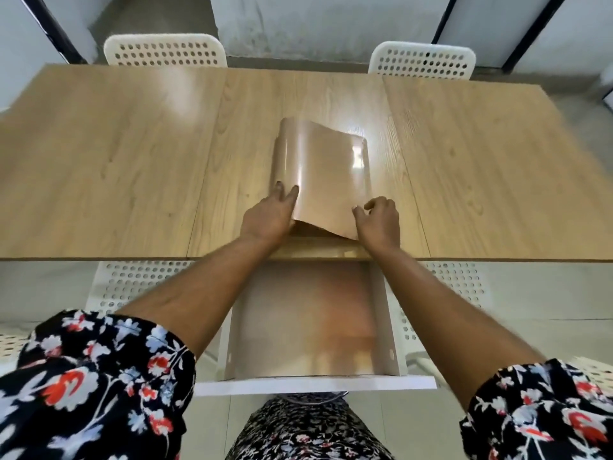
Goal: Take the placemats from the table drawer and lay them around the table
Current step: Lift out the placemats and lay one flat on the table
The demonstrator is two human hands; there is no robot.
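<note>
Two hands (269,216) (379,220) hold perhaps one curled placemat (320,174); two chairs (165,50) (422,61) opposite.

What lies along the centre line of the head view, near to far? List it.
White drawer front → placemat lying in the open drawer → near edge of the wooden table → glossy curled placemat held on the tabletop → bare far tabletop → grey wall.
</note>
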